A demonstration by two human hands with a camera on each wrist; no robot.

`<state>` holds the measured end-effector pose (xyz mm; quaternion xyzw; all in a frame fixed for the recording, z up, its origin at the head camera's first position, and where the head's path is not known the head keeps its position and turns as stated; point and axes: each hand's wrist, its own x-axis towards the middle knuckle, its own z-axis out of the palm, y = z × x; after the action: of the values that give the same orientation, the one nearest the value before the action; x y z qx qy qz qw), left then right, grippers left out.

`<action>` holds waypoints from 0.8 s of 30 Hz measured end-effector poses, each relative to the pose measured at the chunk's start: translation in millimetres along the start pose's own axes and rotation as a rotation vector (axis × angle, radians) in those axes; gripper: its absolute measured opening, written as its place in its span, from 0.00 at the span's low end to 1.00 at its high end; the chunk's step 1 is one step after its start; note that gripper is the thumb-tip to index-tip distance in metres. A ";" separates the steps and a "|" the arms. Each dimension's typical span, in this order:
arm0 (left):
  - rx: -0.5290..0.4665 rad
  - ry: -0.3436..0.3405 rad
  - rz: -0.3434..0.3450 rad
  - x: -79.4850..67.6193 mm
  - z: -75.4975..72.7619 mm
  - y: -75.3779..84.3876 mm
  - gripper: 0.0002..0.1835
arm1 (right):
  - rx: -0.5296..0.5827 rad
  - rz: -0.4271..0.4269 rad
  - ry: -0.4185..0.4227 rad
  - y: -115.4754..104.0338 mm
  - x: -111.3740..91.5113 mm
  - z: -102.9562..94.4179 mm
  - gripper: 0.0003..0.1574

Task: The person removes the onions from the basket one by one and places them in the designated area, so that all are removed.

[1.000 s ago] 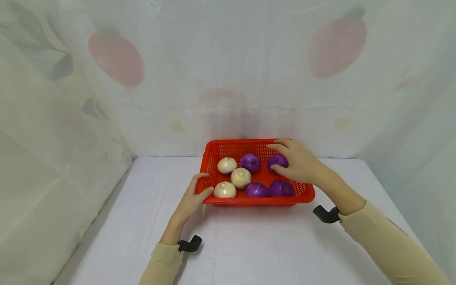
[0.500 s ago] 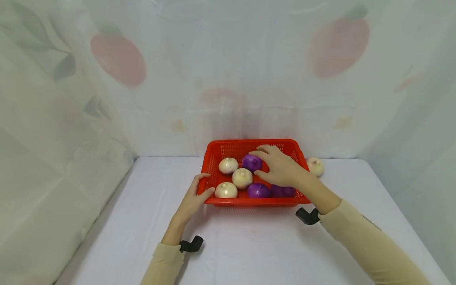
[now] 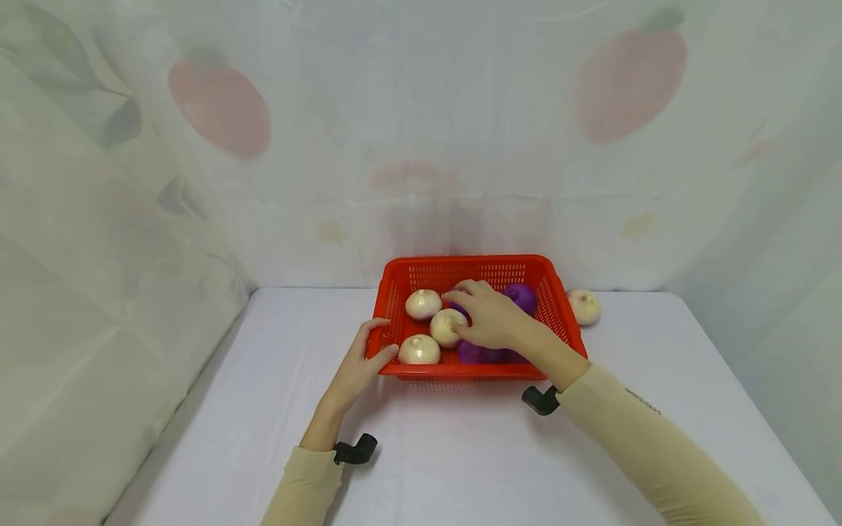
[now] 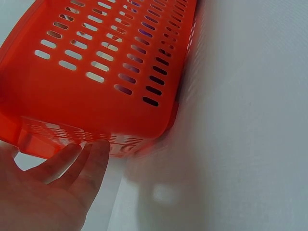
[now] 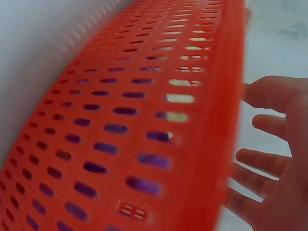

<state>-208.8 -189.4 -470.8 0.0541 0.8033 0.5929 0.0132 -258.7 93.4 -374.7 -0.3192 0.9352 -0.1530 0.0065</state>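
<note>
A red plastic basket (image 3: 539, 267) with slotted walls holds white and purple onions. My left hand (image 3: 351, 369) grips its left front corner; in the left wrist view the fingers (image 4: 91, 166) lie against the slotted wall. Over the basket's middle, my right hand (image 3: 490, 318) reaches down with fingers spread, beside a white onion (image 3: 444, 327). Its thumb overlaps that onion's edge; whether they touch I cannot tell. Two more white onions lie left, one behind (image 3: 424, 304) and one in front (image 3: 419, 350). The right hand partly covers several purple onions; one purple onion (image 3: 521, 296) shows at the back right.
Outside the basket, a white onion (image 3: 583, 306) rests on the white-covered table (image 3: 447, 453), close to the right wall. A pale curtain (image 3: 421, 131) with fruit prints hangs directly behind. Black wrist mounts (image 3: 356, 449) sit on both wrists.
My right hand has moved left across the basket, from the back-right purple onion to the middle white one. The onion outside on the right has come into view. The left hand stays put.
</note>
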 end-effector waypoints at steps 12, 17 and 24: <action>-0.001 -0.009 -0.008 -2.6 -0.5 1.5 0.30 | -0.026 0.042 -0.065 -3.6 19.8 25.9 0.36; -0.003 -0.005 0.002 -2.6 0.5 1.9 0.31 | -0.039 0.065 -0.091 -5.2 27.0 33.5 0.36; -0.005 -0.005 0.008 -1.9 3.2 1.1 0.31 | -0.057 0.063 -0.130 0.2 30.3 46.7 0.34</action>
<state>-206.5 -186.2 -470.8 0.0589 0.8016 0.5948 0.0130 -277.9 62.2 -416.7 -0.2987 0.9464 -0.1050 0.0630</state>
